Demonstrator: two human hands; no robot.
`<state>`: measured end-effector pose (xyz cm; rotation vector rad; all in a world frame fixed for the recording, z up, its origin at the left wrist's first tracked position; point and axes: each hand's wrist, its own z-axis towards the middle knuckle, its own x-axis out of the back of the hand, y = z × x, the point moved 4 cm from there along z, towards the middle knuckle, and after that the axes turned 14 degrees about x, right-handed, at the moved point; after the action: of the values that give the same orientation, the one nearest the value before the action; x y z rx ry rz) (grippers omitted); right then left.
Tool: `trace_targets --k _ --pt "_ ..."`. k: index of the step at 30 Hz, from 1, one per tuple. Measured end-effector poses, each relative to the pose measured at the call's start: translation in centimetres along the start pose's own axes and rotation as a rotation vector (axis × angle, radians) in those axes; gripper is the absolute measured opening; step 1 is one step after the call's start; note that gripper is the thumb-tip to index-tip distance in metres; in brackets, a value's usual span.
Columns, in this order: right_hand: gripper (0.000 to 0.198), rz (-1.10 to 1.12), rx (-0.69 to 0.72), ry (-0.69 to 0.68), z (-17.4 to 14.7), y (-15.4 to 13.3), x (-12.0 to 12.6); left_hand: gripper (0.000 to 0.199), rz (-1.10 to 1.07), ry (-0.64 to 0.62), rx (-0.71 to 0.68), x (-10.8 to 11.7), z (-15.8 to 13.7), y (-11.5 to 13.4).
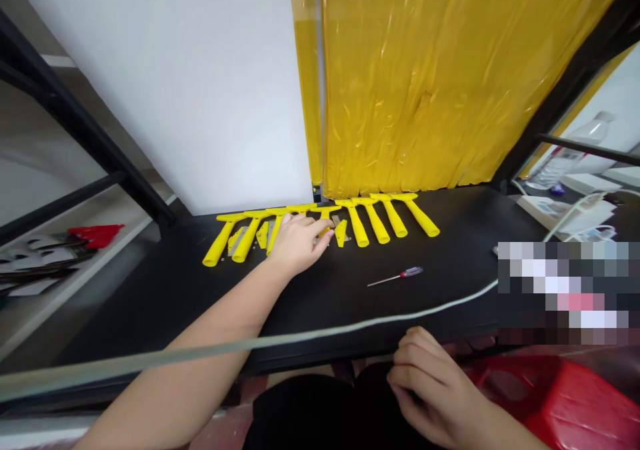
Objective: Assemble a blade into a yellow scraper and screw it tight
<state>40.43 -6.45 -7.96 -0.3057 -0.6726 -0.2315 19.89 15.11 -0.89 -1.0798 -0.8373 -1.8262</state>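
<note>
"Yellow T-shaped handles, lined up along the back of the black desk — how close to the edge are they?"

"Right by it. Their crossbars sit just beside the upright white board and the yellow-wrapped panel, so the open room is on the person's side."

"How much of it?"

"A broad strip, from the row to the near edge. A screwdriver lies in it, and a pale cable runs across the front, passing before the left forearm. Black frame posts bound both sides."

"And the left hand?"

"Over the middle of the row, fingers spread and slightly bent, near a small yellow wedge. The fingertips are low among the pieces — I can't tell whether they grip one or only touch it."

"The right hand?"

"By the near edge, well apart from the row, fingers curled into a loose fist."
</note>
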Motion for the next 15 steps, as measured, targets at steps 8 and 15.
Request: trace_targets --k 8,15 --pt "0.037 -0.182 -0.094 -0.014 -1.7 1.4 0.9 0.039 -0.008 0.131 0.112 2.0 -0.4 -0.4" --pt "0.082 -0.559 -0.374 -0.028 -1.9 5.0 3.7 0.039 -0.184 0.222 0.167 2.0 -0.2 -2.0"
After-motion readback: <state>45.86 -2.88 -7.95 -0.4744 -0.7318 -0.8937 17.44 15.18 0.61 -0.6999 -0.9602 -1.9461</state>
